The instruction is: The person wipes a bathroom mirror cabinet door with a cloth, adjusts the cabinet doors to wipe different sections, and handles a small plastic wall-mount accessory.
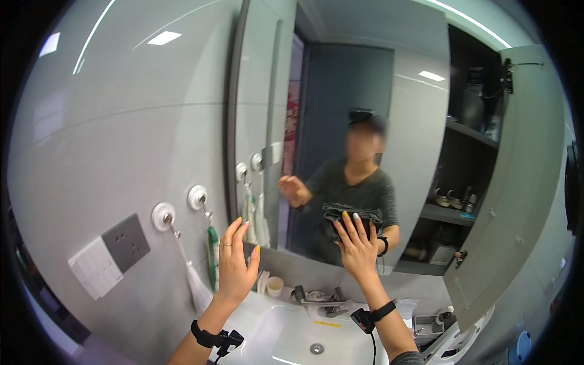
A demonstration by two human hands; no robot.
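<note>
My right hand [358, 251] is held up at the lower part of the mirror [346, 82], fingers spread over a dark folded cloth [352, 211]. The cloth shows above and beside the fingertips, against the glass, and my palm hides much of it. My left hand [237, 267] is raised with nothing in it, left of the mirror's lower corner and above the washbasin [296, 337]. Its fingers are slightly bent and the thumb stands apart. A person's reflection fills the middle of the glass.
Right of the mirror, a cabinet door [511, 182] hangs open beside shelves [474, 132] holding bottles. A faucet [319, 301] and a cup [274, 286] stand behind the basin. Suction hooks [163, 216] on the left wall carry hanging items near a socket panel [126, 240].
</note>
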